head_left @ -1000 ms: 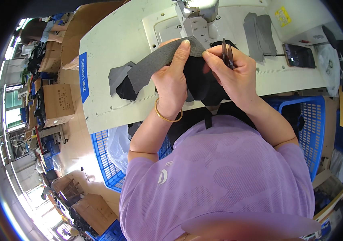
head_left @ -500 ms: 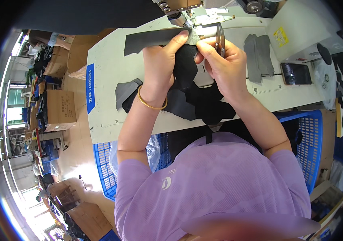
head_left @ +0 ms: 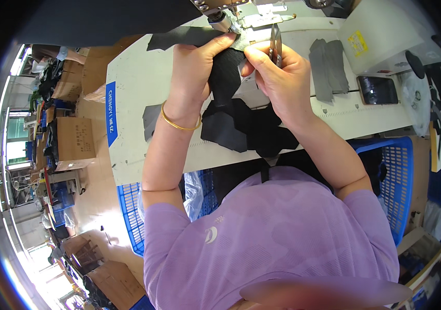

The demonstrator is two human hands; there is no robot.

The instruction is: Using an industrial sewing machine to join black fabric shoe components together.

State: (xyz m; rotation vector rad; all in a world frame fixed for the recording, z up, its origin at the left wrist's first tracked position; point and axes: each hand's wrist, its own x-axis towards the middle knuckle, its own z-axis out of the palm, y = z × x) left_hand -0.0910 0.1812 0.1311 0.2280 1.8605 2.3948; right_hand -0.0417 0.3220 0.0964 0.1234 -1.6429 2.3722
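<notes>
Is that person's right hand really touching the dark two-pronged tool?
Touching. The head view shows the dark two-pronged tool held in the right hand, its prongs sticking up between the thumb and the curled fingers.

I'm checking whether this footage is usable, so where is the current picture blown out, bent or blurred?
Head view: the lower-left window is blown out and the floor carries glare; the window wall curves along the rim; an oval patch at the bottom is blurred; left hand and right hand look sharp.
</notes>
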